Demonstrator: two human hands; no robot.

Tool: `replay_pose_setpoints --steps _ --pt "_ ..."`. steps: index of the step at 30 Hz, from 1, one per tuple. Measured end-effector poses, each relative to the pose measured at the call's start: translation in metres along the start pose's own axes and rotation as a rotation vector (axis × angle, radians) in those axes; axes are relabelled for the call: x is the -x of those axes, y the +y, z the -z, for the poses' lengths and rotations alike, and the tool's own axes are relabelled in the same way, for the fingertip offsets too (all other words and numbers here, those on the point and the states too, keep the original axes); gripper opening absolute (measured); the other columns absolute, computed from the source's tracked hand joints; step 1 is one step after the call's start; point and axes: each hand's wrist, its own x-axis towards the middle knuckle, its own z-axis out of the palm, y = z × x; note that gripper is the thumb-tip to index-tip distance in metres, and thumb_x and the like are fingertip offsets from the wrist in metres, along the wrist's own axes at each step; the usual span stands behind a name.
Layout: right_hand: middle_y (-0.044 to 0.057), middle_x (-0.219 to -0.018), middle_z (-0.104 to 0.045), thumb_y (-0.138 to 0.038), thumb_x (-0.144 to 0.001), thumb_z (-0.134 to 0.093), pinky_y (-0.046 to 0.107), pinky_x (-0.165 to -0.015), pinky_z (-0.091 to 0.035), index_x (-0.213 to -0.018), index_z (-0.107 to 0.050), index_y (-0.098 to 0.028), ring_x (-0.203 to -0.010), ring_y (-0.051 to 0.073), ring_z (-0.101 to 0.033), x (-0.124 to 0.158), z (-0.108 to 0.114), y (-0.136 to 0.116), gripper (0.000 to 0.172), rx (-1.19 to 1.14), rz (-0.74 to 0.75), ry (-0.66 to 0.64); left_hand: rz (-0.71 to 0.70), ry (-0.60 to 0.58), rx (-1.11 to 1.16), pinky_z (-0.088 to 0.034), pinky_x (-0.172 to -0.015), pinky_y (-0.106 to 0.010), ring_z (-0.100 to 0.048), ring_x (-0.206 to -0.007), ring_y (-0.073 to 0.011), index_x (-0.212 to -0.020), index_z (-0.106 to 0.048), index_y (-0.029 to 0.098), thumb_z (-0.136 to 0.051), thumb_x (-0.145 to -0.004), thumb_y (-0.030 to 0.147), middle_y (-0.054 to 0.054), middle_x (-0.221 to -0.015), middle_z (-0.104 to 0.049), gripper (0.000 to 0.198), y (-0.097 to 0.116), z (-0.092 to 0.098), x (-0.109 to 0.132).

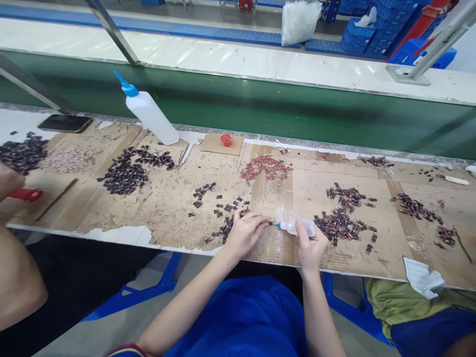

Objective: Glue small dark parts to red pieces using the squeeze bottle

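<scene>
My right hand (311, 245) is wrapped round a small translucent squeeze bottle (292, 227), its thin tip pointing left. Just left of the tip, my left hand (245, 232) pinches a small black part (271, 223); its exact kind is too small to make out. Tip and part are very close, and I cannot tell whether they touch. Loose black parts (226, 229) lie beside and partly behind my left hand. Right of the bottle is a heap of black-and-red parts (340, 224). Small red pieces (264, 168) form a pile beyond my hands.
Cardboard (174, 198) covers the bench. A tall white bottle with a blue nozzle (152, 116) leans at the back, near a red cap (225, 140) and a phone (65, 123). A co-worker's arm (18, 277) with a red-handled tool (28, 195) is at left; another person sits at right.
</scene>
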Motion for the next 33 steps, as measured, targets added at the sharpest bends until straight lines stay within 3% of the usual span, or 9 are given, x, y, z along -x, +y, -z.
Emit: replay_pose_setpoints --steps 12,19,24,28,30,33 --pt "-0.002 -0.047 -0.053 -0.045 -0.072 -0.065 0.024 -0.048 -0.041 -0.053 -0.058 -0.017 -0.046 0.012 -0.048 0.000 -0.001 -0.003 0.035 0.009 0.019 -0.079 0.048 -0.037 0.019 -0.030 -0.099 -0.040 -0.070 -0.082 -0.0156 -0.091 -0.067 0.024 -0.058 -0.091 0.021 0.001 -0.089 -0.077 0.009 -0.001 -0.001 0.000" --pt "-0.001 -0.050 -0.057 -0.045 -0.071 -0.068 0.024 -0.047 -0.042 -0.057 -0.061 -0.015 -0.047 0.013 -0.051 0.001 0.000 0.007 0.033 -0.024 -0.017 0.029 0.102 -0.071 0.041 -0.028 -0.101 -0.042 -0.070 -0.085 -0.0166 -0.092 -0.067 0.023 -0.059 -0.090 0.020 0.000 -0.092 -0.077 0.008 0.000 0.000 0.000" --pt "0.005 -0.073 -0.068 -0.044 -0.070 -0.071 0.028 -0.055 -0.051 -0.081 -0.066 -0.014 -0.063 0.017 -0.063 -0.003 0.004 0.016 0.033 -0.228 0.012 0.195 0.188 -0.218 0.052 -0.027 -0.101 -0.044 -0.066 -0.096 -0.0189 -0.095 -0.067 0.025 -0.059 -0.089 0.019 0.000 -0.098 -0.075 0.011 0.007 0.010 -0.009" --pt "0.005 -0.086 -0.069 -0.036 -0.062 -0.078 0.032 -0.072 -0.054 -0.093 -0.057 -0.017 -0.078 0.020 -0.068 -0.009 0.002 0.013 0.042 -0.190 0.110 0.183 0.175 -0.367 0.043 -0.031 -0.098 -0.042 -0.064 -0.098 -0.0202 -0.096 -0.068 0.025 -0.056 -0.090 0.020 -0.001 -0.101 -0.075 0.014 0.004 0.026 -0.029" --pt "0.005 -0.088 -0.069 -0.034 -0.060 -0.079 0.034 -0.076 -0.053 -0.094 -0.051 -0.020 -0.082 0.020 -0.069 -0.011 -0.001 0.011 0.046 -0.153 0.131 0.169 0.184 -0.352 -0.032 -0.034 -0.093 -0.041 -0.062 -0.098 -0.0216 -0.096 -0.069 0.024 -0.053 -0.091 0.018 -0.003 -0.100 -0.074 0.017 -0.005 0.034 -0.042" --pt "0.009 -0.095 -0.071 -0.034 -0.062 -0.078 0.037 -0.083 -0.052 -0.101 -0.048 -0.020 -0.089 0.021 -0.069 -0.012 -0.005 0.011 0.051 -0.082 0.103 0.128 0.271 -0.177 -0.212 -0.036 -0.089 -0.042 -0.056 -0.104 -0.0258 -0.095 -0.069 0.023 -0.053 -0.089 0.016 -0.006 -0.102 -0.072 0.018 -0.028 0.041 -0.061"
